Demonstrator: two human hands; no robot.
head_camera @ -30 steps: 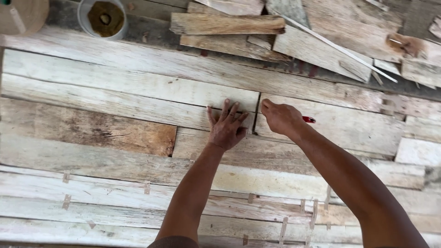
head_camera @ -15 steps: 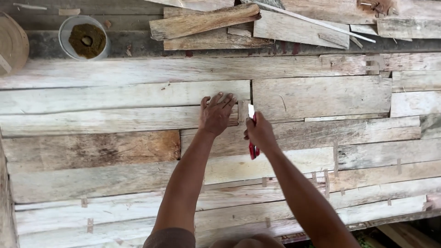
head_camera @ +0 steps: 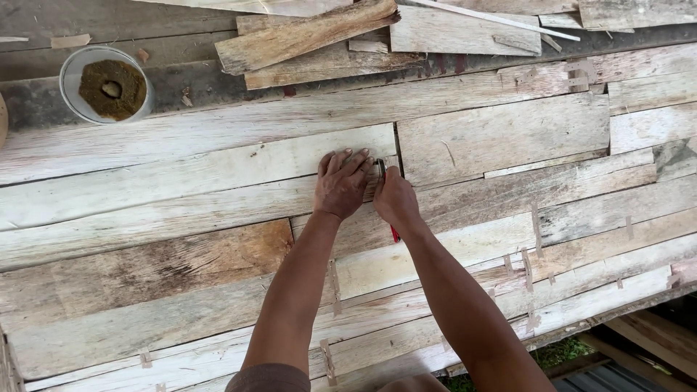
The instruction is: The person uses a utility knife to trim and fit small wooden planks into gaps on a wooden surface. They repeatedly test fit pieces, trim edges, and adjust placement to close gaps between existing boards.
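My left hand (head_camera: 341, 183) lies flat, fingers spread, on a pale wooden plank (head_camera: 218, 174) close to its right end. Beside it my right hand (head_camera: 394, 199) grips a small cutter with a red handle (head_camera: 394, 233); its metal tip (head_camera: 381, 169) points at the seam between that plank and the adjoining plank (head_camera: 501, 134). The two hands touch each other. All of this rests on a wide surface of weathered boards laid side by side.
A white round bowl (head_camera: 105, 86) with brown material inside sits at the upper left. Loose wood offcuts (head_camera: 312, 36) are piled along the top. Short thin wood strips (head_camera: 536, 225) bridge the board seams lower down. The surface's edge (head_camera: 617, 316) drops off at the lower right.
The view has shifted and closed in. My right hand has turned the cutter from lying low near the wrist to pointing its tip up at the seam beside my left hand.
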